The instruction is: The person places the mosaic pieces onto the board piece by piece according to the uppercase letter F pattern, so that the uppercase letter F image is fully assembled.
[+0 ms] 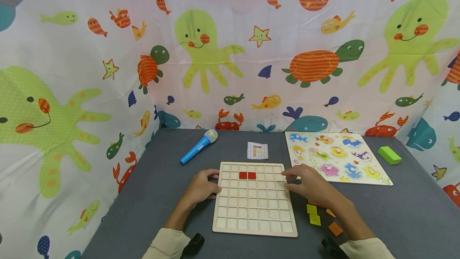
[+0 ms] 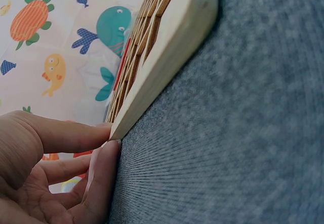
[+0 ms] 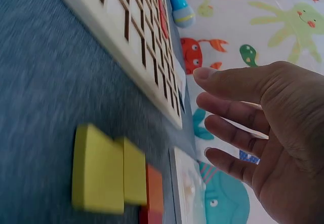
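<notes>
A pale wooden grid board lies flat on the dark grey table, with two red square tiles side by side near its far edge. My left hand holds the board's left edge; in the left wrist view the thumb and index finger meet at its rim. Beside the upper right edge is my right hand, fingers loosely bent. The right wrist view shows nothing between its thumb and fingers, which are apart from the board. Below it lie yellow tiles and orange tiles.
A blue toy microphone lies at the back left. Beyond the board rests a small printed grid card. A sea-animal picture board and a green block occupy the back right. A patterned sea-animal curtain surrounds the table.
</notes>
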Motion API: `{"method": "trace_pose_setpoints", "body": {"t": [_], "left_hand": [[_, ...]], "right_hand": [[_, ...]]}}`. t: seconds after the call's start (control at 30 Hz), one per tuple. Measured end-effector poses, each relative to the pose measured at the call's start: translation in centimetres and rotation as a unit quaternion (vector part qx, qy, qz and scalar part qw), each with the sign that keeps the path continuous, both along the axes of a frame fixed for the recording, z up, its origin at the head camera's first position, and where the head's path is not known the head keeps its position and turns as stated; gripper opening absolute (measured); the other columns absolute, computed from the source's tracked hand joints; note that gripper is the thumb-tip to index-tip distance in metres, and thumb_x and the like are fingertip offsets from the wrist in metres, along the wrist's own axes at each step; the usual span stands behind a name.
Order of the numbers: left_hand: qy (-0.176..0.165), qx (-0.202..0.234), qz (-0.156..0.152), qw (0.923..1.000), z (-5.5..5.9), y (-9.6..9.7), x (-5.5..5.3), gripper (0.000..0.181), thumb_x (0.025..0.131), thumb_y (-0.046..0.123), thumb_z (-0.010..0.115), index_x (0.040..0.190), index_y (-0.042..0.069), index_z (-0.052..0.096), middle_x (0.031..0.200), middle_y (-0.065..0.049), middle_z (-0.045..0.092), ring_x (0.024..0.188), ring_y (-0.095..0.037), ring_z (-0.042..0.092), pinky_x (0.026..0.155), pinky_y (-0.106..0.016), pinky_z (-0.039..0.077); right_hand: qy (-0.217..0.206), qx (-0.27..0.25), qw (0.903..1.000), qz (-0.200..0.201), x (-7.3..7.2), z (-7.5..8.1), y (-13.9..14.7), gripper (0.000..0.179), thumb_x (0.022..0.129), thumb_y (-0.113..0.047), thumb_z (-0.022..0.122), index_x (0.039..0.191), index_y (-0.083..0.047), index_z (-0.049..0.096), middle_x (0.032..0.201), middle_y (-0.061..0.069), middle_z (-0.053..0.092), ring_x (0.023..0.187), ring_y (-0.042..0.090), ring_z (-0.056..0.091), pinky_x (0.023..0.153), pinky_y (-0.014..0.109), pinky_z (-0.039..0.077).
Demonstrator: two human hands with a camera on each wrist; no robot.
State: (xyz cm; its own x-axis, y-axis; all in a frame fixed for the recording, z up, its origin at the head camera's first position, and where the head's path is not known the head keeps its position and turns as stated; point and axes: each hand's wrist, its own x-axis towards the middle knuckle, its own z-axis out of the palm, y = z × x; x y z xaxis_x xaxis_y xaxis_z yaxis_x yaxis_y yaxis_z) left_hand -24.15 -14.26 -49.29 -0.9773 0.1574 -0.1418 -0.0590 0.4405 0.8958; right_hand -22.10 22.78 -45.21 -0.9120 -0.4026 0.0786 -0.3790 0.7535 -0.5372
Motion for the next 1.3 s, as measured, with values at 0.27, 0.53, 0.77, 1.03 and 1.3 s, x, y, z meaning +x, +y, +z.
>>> {"method": "trace_pose_setpoints", "body": {"t": [0.27,0.53,0.77,1.03,1.3], "left_hand": [[-0.006,0.002,0.002,1.0000,0.0,-0.1,0.0,0.061,0.084,0.001,0.079,0.143,0.000,0.062,0.127,-0.015,0.062,0.081,-0.015,0.070,0.064,-0.033,0.063],[-0.004,-0.001,0.002,1.0000,0.0,-0.2,0.0,0.061,0.084,0.002,0.079,0.143,0.000,0.061,0.127,-0.015,0.062,0.081,-0.016,0.069,0.064,-0.033,0.063],[-0.005,0.000,-0.003,1.0000,0.0,-0.1,0.0,0.061,0.085,0.002,0.078,0.143,0.000,0.061,0.128,-0.015,0.061,0.082,-0.016,0.069,0.065,-0.033,0.063],[-0.005,0.005,0.000,1.0000,0.3,0.0,0.0,0.060,0.085,0.001,0.078,0.143,0.000,0.061,0.128,-0.015,0.062,0.082,-0.015,0.070,0.064,-0.032,0.063],[-0.008,0.003,-0.004,1.0000,0.3,0.0,0.1,0.061,0.085,0.001,0.078,0.143,0.000,0.061,0.128,-0.015,0.061,0.081,-0.015,0.070,0.065,-0.033,0.063]], "right_hand": [[-0.015,0.000,0.9997,-0.021,1.3,0.0,2.8,0.039,0.093,-0.018,0.082,0.130,-0.009,0.074,0.114,0.000,0.074,0.108,0.024,0.068,0.094,0.052,0.059],[-0.045,0.009,0.9986,-0.029,2.2,-0.3,5.2,0.038,0.092,-0.023,0.083,0.125,-0.006,0.076,0.113,0.001,0.075,0.107,0.026,0.069,0.093,0.055,0.059],[-0.073,0.024,0.9960,-0.044,3.0,-0.7,7.0,0.041,0.090,-0.027,0.085,0.123,-0.006,0.077,0.115,0.002,0.074,0.107,0.025,0.065,0.092,0.055,0.058],[-0.090,0.024,0.9947,-0.044,3.4,-0.8,8.4,0.044,0.088,-0.032,0.087,0.123,-0.006,0.077,0.119,0.005,0.075,0.113,0.032,0.064,0.098,0.064,0.053],[-0.109,0.030,0.9920,-0.057,3.6,-1.2,8.7,0.042,0.085,-0.032,0.088,0.120,-0.010,0.078,0.117,0.001,0.074,0.110,0.026,0.062,0.097,0.062,0.052]]}}
